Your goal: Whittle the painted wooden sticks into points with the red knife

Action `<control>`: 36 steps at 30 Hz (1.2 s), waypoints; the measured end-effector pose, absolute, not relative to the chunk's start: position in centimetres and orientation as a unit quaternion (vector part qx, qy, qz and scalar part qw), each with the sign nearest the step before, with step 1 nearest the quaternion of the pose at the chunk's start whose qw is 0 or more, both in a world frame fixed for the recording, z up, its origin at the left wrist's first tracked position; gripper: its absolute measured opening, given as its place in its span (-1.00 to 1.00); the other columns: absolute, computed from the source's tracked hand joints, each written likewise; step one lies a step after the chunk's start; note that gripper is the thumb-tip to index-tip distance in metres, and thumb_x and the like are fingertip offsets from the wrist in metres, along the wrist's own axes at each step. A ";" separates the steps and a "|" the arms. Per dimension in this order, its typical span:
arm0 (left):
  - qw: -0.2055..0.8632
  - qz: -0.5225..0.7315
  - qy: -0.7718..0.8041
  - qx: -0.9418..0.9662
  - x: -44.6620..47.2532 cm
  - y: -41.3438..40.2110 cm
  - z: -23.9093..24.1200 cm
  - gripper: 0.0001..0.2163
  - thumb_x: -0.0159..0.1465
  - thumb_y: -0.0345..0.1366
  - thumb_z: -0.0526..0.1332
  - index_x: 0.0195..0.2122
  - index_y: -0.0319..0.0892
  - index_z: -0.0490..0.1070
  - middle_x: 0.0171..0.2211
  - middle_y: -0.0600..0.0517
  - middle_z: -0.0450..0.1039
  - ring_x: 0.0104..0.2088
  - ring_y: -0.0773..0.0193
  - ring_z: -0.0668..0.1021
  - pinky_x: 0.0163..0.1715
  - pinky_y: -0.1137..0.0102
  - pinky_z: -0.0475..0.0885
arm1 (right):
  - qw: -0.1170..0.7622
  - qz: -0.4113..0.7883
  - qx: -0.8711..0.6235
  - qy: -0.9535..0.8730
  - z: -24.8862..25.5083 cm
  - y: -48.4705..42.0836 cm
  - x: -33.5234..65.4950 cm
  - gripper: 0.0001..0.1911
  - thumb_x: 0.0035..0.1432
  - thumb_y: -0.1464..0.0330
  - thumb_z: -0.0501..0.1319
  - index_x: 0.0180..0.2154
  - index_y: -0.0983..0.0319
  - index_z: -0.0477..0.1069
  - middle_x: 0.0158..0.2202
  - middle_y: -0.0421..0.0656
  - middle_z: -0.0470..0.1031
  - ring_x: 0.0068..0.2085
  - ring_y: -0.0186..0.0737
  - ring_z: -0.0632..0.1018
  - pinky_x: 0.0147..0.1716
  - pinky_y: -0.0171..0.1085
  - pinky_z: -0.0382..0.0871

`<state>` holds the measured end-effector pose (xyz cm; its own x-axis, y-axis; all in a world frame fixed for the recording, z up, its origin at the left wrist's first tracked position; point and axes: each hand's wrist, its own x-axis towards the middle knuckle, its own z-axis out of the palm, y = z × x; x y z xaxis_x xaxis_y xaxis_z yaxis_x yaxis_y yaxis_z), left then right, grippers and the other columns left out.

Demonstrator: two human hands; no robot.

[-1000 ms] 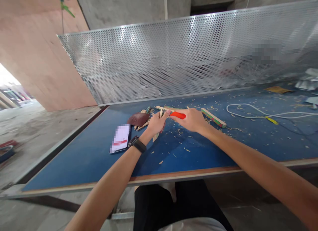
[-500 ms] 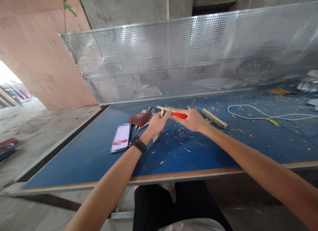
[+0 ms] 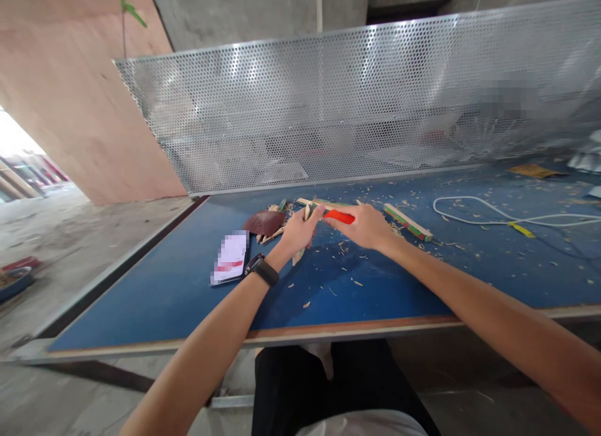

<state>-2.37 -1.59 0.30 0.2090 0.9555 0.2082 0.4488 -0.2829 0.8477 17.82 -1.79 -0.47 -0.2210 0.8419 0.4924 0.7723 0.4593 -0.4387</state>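
Observation:
My left hand (image 3: 298, 231) is closed around a small pale wooden piece (image 3: 298, 256) whose lower end sticks out below the palm. My right hand (image 3: 366, 225) grips a red-handled knife (image 3: 339, 216), its tip meeting the wood at my left thumb. Both hands hover just above the blue tabletop (image 3: 188, 298), among wood shavings (image 3: 342, 251). A black watch (image 3: 263, 271) is on my left wrist.
A phone (image 3: 229, 259) lies left of my hands, beside a brown sandpaper piece (image 3: 263, 223) and wood scraps. Wooden sticks (image 3: 406, 222) lie behind my right hand. A white cable (image 3: 474, 204) trails at right. A perforated metal screen (image 3: 357, 104) borders the table's far edge.
Hands hold the same grip; the knife and wood have barely shifted. The view has moved slightly.

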 end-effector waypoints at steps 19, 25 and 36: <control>0.400 0.408 0.518 0.636 -1.8 -1.7 0.2 -0.52 0.49 0.17 0.01 -0.41 -0.09 0.19 -0.63 0.16 0.25 -0.74 0.45 0.31 -0.69 0.45 0.19 | 0.382 0.129 -0.526 -0.748 -1.7 -2.3 15.6 -0.47 0.33 -0.15 0.16 -0.07 0.03 0.72 -0.24 -0.07 0.71 -0.28 0.03 0.64 -0.34 -0.09 0.39; 0.401 0.405 0.518 0.638 -1.8 -1.5 0.4 -0.52 0.47 0.20 0.04 -0.39 -0.10 0.18 -0.62 0.17 0.26 -0.74 0.46 0.32 -0.69 0.45 0.18 | 0.383 0.089 -0.557 -0.732 -1.2 -2.8 15.5 -0.45 0.29 -0.18 0.19 -0.04 0.01 0.72 -0.20 -0.02 0.71 -0.22 0.09 0.63 -0.34 -0.08 0.36; 0.382 0.378 0.461 0.706 -2.3 -1.8 0.7 -0.57 0.45 0.15 0.12 -0.38 -0.07 0.20 -0.65 0.18 0.24 -0.76 0.45 0.30 -0.72 0.44 0.19 | 0.347 0.151 -0.462 -0.802 0.3 -1.3 19.1 -0.35 0.27 -0.24 0.16 -0.09 0.10 0.73 -0.51 -0.19 0.53 -0.46 -0.17 0.44 -0.43 -0.16 0.20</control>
